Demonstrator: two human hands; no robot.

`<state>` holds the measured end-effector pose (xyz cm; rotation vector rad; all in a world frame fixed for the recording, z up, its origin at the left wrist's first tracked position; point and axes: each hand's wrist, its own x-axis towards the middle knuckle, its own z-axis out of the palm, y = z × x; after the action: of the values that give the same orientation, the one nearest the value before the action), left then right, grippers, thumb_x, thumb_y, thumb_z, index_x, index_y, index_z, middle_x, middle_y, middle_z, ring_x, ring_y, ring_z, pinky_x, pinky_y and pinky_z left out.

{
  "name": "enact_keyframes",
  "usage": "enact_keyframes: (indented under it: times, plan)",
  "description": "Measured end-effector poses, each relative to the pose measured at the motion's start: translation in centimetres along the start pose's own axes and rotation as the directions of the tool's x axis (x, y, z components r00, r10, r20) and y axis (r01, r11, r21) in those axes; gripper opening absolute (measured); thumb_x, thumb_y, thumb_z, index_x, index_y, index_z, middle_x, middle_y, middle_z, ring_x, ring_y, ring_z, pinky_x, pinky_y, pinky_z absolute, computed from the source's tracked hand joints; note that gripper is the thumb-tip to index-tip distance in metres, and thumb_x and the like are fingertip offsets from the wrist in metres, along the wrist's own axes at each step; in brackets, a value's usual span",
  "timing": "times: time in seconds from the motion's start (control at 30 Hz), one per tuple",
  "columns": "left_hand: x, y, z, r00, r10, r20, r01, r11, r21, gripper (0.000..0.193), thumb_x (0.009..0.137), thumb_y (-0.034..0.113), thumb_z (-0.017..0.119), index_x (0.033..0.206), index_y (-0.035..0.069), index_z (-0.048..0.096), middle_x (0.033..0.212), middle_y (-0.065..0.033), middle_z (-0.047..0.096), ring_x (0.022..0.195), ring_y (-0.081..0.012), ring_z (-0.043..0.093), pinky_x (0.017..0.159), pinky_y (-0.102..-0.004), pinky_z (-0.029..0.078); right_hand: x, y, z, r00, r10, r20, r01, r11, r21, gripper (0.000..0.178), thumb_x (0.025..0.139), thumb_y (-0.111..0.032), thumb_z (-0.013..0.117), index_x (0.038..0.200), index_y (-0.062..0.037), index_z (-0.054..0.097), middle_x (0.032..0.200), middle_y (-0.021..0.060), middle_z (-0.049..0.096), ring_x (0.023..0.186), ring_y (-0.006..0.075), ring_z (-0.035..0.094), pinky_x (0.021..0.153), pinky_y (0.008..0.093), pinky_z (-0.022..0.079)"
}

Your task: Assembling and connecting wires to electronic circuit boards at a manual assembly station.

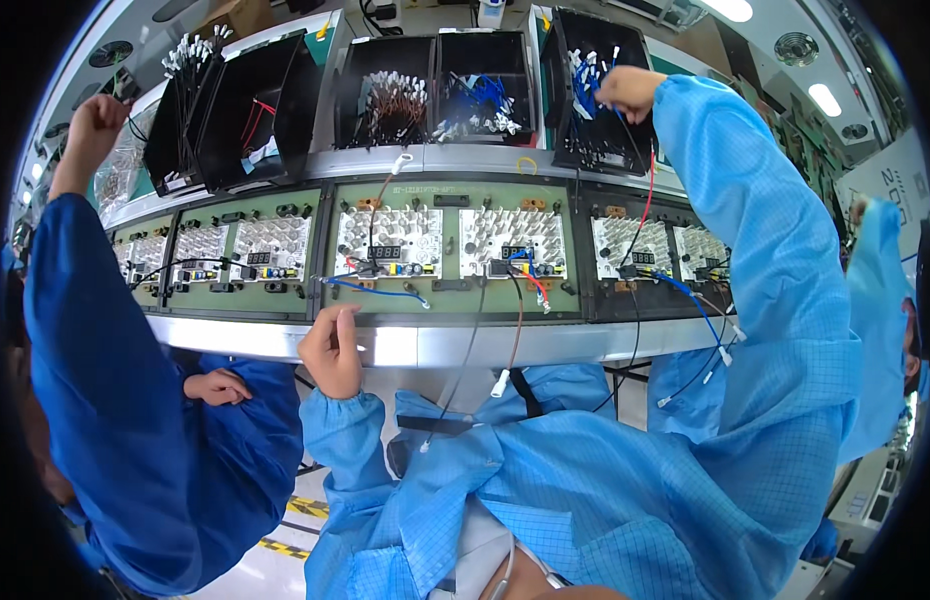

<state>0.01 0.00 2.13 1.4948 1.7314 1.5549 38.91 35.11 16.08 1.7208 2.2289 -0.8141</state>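
My right hand reaches into the black bin at the far right, its fingers closed. A thin dark wire runs down from the fingertips; the exact grip is partly hidden. Below it, a red and black lead rises from a circuit board. My left hand hovers at the near edge of the metal rail, fingers curled in with nothing visible in them. Just beyond it lies a blue wire on another circuit board. The middle board carries blue, red, brown and grey wires, some hanging over the rail.
Black bins of brown wires and blue wires stand behind the green fixture. At left, a co-worker in a dark blue sleeve raises a hand. Another person's light blue sleeve is at right. The metal rail runs along the front.
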Motion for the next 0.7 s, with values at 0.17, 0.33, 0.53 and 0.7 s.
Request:
enact_keyframes:
  times: [0.17,0.33,0.53,0.7]
  plan:
    - [0.5,0.3,0.2,1.0,0.013,-0.022,-0.013,1.0,0.008,0.018,0.094,0.011,0.051,0.09,0.0,0.064,0.056,0.0058,0.045,0.05,-0.0004,0.037,0.045,-0.0194,0.025,2.7,0.9,0.5,0.912,-0.026,-0.409,0.098,0.983,0.156,0.05,0.092,-0.045,0.047,0.074,0.0002,0.057,0.059,0.0079,0.057,0.047,0.0181,0.06,0.044,0.031,0.05]
    - [0.1,0.4,-0.1,1.0,-0.008,-0.013,0.008,1.0,-0.006,0.017,0.094,0.01,0.051,0.09,0.0,0.064,0.057,0.0057,0.044,0.052,-0.0007,0.035,0.047,-0.0194,0.025,3.6,1.4,4.4,0.98,0.151,-0.13,-0.146,0.988,0.042,0.042,0.091,-0.043,0.051,0.078,-0.0025,0.055,0.062,0.008,0.055,0.048,0.0174,0.055,0.043,0.0321,0.048]
    - [0.2,0.9,-0.2,1.0,0.019,0.008,-0.02,0.998,0.052,0.017,0.094,0.01,0.051,0.089,-0.001,0.064,0.06,0.0046,0.047,0.055,-0.0015,0.037,0.049,-0.0196,0.027,4.3,2.4,3.9,0.98,0.036,-0.195,-0.037,0.999,0.0,0.037,0.089,-0.039,0.055,0.072,-0.0061,0.055,0.056,0.004,0.049,0.044,0.0147,0.047,0.04,0.0294,0.039]
    - [0.1,-0.2,-0.4,1.0,-0.02,-0.004,0.019,0.999,-0.034,0.018,0.095,0.011,0.051,0.09,0.0,0.064,0.061,0.0045,0.047,0.054,-0.0009,0.038,0.048,-0.0189,0.027,3.2,2.0,2.8,0.967,0.075,-0.243,-0.023,0.978,0.208,0.038,0.084,-0.036,0.062,0.067,-0.0013,0.06,0.053,0.0045,0.051,0.043,0.0139,0.048,0.042,0.03,0.04]
